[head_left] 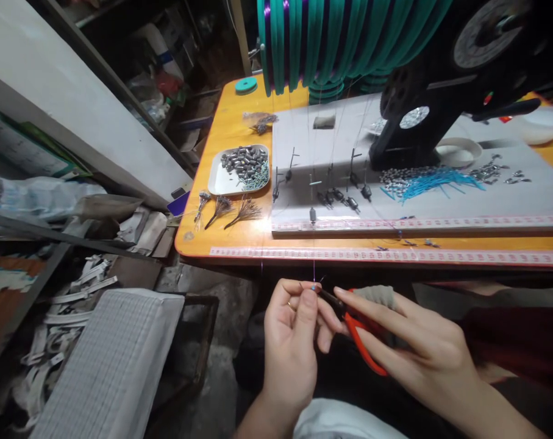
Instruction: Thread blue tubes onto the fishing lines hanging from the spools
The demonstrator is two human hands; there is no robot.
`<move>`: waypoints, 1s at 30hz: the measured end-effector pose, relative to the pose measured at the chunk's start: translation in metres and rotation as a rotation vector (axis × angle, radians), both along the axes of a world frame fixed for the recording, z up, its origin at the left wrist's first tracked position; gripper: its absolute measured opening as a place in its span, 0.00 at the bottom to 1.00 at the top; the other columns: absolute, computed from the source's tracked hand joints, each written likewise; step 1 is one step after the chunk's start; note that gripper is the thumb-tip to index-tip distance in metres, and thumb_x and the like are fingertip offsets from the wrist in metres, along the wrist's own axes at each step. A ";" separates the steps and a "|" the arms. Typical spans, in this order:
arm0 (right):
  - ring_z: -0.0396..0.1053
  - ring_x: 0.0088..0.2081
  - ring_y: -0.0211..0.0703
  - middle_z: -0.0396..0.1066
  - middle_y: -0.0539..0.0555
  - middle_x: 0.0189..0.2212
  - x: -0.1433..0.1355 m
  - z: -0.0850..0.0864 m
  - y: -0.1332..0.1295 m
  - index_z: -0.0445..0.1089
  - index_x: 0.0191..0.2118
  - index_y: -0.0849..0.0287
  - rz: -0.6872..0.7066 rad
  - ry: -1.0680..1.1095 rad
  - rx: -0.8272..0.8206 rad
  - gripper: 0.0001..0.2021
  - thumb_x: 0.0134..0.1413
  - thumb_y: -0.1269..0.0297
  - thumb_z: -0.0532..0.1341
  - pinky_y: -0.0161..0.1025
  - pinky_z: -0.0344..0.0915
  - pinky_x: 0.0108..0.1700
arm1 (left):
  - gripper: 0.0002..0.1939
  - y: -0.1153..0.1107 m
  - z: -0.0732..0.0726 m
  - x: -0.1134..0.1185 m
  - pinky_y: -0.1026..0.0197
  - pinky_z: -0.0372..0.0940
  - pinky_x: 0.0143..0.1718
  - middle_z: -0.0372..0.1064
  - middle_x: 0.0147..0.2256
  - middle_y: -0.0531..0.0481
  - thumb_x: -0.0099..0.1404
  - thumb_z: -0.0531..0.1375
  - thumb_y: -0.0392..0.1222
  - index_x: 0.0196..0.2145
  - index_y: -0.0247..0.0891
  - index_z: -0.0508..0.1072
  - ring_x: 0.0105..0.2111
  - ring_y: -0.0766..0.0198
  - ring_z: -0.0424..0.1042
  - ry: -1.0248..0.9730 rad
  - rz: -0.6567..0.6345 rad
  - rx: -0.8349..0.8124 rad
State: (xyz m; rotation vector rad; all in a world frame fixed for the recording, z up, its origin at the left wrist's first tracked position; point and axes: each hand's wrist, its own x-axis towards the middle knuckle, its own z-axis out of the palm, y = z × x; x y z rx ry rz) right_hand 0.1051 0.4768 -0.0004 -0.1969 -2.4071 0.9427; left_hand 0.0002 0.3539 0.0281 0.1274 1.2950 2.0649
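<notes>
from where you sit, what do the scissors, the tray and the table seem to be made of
Scissors: handles look like smooth plastic, going by their even, bright red; the dark blades are probably metal. Tray: smooth and white with rounded corners, perhaps plastic or enamel. Table: orange-yellow top, maybe varnished wood or laminate, its gloss shown by bright reflections.

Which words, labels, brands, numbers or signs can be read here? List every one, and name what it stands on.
None can be quoted with certainty.
Measuring tape along the grey board's front edge: row of printed marks, too small and blurred to read.
Measuring tape along the table's front edge: the same, unreadable.
Pale round disc on the black stand: markings too blurred.
Green-edged sheet at far left: faint, unreadable.
</notes>
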 end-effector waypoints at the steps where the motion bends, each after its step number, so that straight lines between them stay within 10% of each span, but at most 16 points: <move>1: 0.74 0.33 0.37 0.73 0.53 0.37 -0.001 0.000 0.000 0.66 0.61 0.48 -0.007 0.000 0.014 0.24 0.60 0.72 0.60 0.32 0.70 0.34 | 0.10 0.001 -0.001 0.000 0.70 0.54 0.21 0.71 0.21 0.56 0.69 0.59 0.48 0.36 0.38 0.69 0.15 0.77 0.57 0.018 0.013 -0.016; 30: 0.75 0.35 0.38 0.75 0.52 0.40 -0.002 0.009 -0.008 0.67 0.59 0.48 0.067 -0.047 -0.186 0.23 0.60 0.73 0.61 0.32 0.72 0.36 | 0.12 0.003 -0.004 0.003 0.74 0.55 0.17 0.72 0.21 0.55 0.69 0.59 0.50 0.36 0.37 0.69 0.15 0.76 0.60 0.009 0.058 -0.002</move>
